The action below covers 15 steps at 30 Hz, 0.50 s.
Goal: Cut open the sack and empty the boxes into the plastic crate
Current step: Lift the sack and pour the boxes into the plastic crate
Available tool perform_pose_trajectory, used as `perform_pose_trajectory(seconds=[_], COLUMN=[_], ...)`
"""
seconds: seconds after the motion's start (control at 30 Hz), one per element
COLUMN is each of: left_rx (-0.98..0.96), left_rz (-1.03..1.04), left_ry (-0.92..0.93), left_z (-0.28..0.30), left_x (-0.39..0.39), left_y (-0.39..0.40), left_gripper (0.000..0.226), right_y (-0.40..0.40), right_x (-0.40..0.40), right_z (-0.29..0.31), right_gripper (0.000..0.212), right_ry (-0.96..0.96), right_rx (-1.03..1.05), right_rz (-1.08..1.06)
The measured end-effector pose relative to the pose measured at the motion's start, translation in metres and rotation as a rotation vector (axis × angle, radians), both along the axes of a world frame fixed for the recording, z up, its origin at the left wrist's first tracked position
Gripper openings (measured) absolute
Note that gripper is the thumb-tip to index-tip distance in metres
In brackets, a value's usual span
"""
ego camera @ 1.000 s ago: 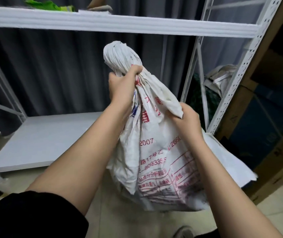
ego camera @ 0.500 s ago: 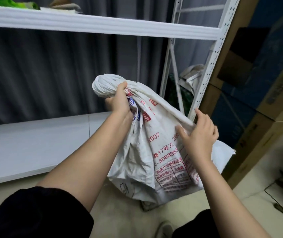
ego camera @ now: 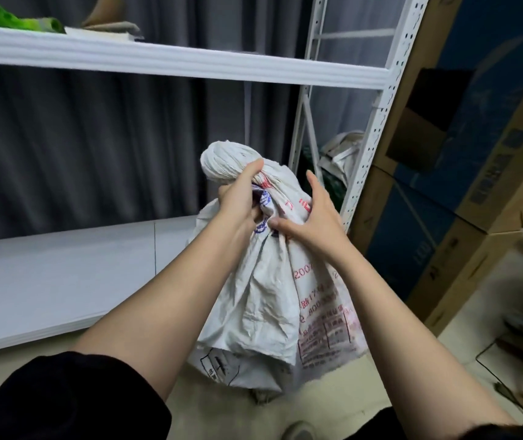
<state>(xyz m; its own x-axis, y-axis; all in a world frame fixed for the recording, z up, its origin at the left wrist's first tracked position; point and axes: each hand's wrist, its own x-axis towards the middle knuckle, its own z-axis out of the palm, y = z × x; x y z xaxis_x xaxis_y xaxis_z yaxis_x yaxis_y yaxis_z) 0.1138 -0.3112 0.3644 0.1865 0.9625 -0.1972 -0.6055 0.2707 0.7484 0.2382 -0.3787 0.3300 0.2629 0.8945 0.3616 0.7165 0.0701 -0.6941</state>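
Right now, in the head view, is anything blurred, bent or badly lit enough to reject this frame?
Head view: the hands and the white woven sack with red print are fairly sharp; the wide lens bows the white metal shelf rack; the light is dim and even, without glare; the blue-and-brown cardboard boxes at the right edge look soft.

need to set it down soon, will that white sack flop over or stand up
Likely floppy: the sack creases and sags below the neck gripped by the left hand. Bulges low down suggest its load sits there, so it may slump unless the right hand steadies it.

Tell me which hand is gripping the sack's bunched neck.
The left hand, curled round the neck of the sack just below the knot. The right hand lies lower, fingers spread.
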Motion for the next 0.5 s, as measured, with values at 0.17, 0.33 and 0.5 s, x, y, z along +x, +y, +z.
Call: perform_pose_trajectory(seconds=[0.17,0.33,0.5], left_rx=[0.144,0.421,0.596], left_rz=[-0.137,-0.216,-0.498], left_ry=[0.143,0.604,0.878], left_z=[-0.002,-0.018,-0.038], left_x=[-0.006,-0.015,-0.028], left_y=[0.0,0.002,0.005], left_gripper=[0.058,0.093,0.101], right_y=[0.004,-0.001,0.0], right_x=[0.006,0.0,0.007], right_z=[-0.004,-0.007,0.004], right_gripper=[0.08,0.047,0.042], right_ry=[0.127,0.297,0.226], right_rx=[-0.048,0.076,-0.017], right_rz=[0.118,0.129,0.119])
